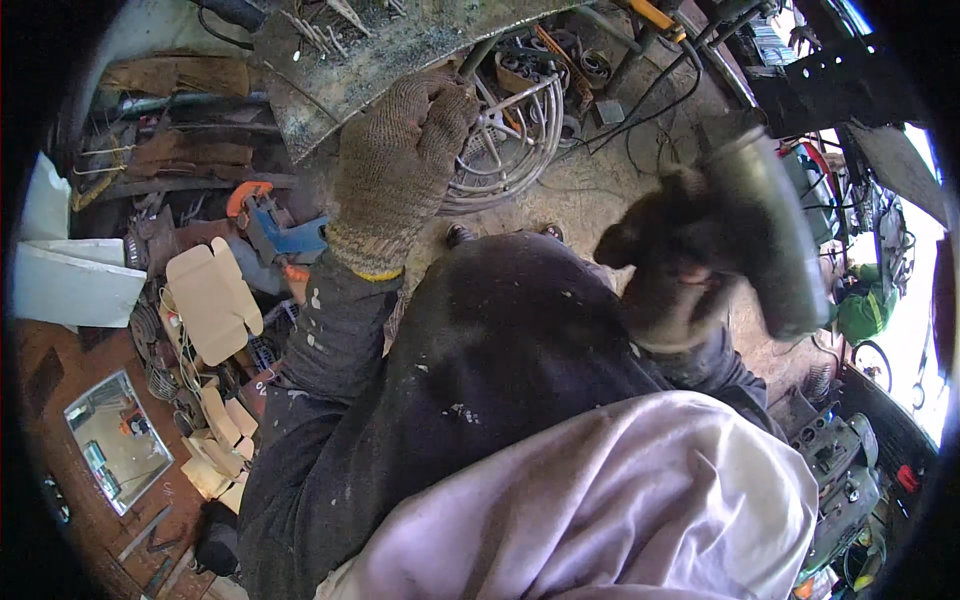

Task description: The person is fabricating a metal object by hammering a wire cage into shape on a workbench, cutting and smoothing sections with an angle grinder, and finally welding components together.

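Two gloved hands up in front of me, well apart: my left hand (405,165) in brown knit, fingers curled right over at the corner of the metal tabletop (410,55), and I can't tell whether anything sits inside that fist; my right hand (670,250), a dark smear, is closed round a grey curved object (775,230), held up off to my right, too blurred to name, its single fingers lost. Between them, open room over the bare floor (590,205), with my dark trousers (500,330) just below. Tight on the left side, though: the tabletop's edge runs just beside my glove, and a coil of pale hose (549,140) crowds the knuckles. Up top, thin metal rods (320,35) lie on that worn, scuffed tabletop. Out left, a blue-and-orange tool (285,235) among clutter, then flattened cardboard (213,300). Over on the right, a green bag (865,312) against glaring daylight, metal housings (845,465) below it.
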The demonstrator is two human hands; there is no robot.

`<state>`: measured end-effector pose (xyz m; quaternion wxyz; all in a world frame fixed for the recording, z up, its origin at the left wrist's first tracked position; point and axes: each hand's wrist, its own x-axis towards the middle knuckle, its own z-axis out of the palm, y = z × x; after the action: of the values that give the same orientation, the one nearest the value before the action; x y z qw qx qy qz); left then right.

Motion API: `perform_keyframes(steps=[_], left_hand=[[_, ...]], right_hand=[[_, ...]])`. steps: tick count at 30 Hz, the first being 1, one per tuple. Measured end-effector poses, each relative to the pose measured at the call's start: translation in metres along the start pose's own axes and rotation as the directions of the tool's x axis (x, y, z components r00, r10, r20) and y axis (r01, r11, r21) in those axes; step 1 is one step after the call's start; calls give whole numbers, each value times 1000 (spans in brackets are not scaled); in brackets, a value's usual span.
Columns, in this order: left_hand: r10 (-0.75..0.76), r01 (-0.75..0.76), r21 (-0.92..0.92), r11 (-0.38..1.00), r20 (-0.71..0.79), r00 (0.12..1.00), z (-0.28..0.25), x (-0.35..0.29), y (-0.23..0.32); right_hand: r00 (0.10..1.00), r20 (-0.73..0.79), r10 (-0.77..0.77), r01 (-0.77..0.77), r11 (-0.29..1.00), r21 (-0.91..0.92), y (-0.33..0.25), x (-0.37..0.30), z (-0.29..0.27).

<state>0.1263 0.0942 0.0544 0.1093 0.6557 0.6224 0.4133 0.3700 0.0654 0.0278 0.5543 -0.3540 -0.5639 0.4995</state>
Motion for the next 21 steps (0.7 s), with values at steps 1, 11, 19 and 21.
perform_keyframes(steps=[1,11,19,21], left_hand=[[-15,15,14,1000,8,1000,1,1,4],[91,-87,81,993,-49,995,0,2,-1],[47,-39,210,977,-33,998,1,-3,-5],[168,-152,212,965,-61,984,-3,14,-11]], right_hand=[[998,66,-5,15,990,-140,9,3,-4],[979,-28,202,-204,967,-153,-23,25,-4],[914,143,380,-212,748,-628,-10,35,9],[980,138,144,-73,903,-424,-16,46,9]])
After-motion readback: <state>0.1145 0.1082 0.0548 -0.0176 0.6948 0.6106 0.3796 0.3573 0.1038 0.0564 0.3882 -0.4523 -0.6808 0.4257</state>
